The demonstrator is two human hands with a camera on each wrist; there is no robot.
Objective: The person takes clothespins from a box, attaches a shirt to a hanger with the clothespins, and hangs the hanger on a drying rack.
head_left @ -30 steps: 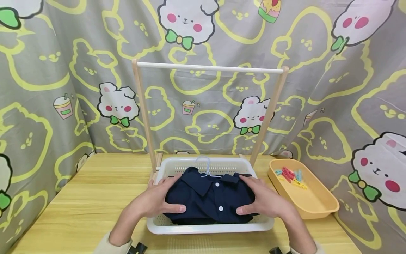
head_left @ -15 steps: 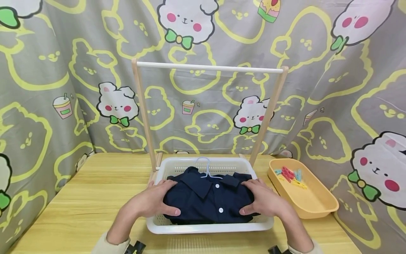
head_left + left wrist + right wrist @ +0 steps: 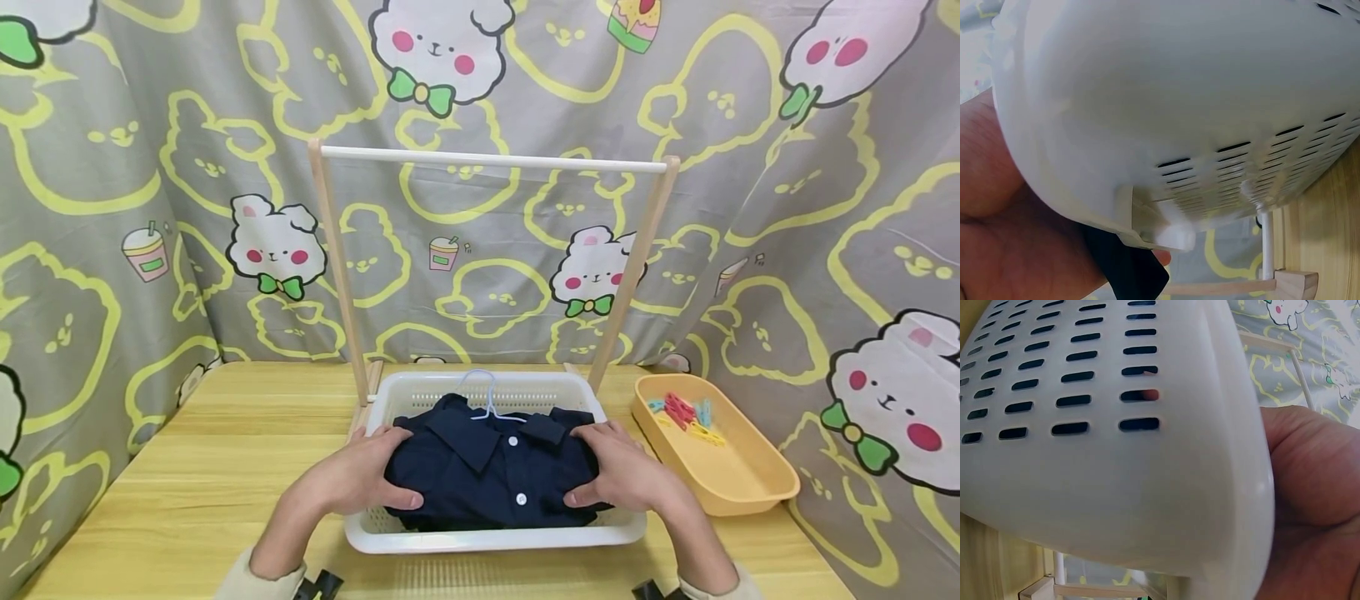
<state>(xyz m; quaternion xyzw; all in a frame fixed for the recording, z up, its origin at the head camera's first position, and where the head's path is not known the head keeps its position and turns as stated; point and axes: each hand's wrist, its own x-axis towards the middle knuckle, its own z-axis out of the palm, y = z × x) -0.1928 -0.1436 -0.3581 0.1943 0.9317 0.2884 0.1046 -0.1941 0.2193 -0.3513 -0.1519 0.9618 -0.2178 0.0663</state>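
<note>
A navy collared shirt with white buttons lies bundled in a white plastic basket. The hook of a pale blue hanger rises from its collar. My left hand rests on the shirt's left side, thumb toward me and fingers spread over the far part. On the right side, my right hand rests in the same way. Both wrist views show the hands reaching over the basket's rim, with the outer walls of the basket filling much of them. A fingertip shows through a slot in the right wrist view.
Behind the basket stands a wooden rack with a white crossbar. An orange tray holding several coloured clothespins is at the right. A patterned curtain surrounds the wooden table.
Both hands have shifted slightly outward toward the basket's ends, and the thumbs have spread a little apart. The shirt's left shoulder has more of its surface showing. The basket stays put.
</note>
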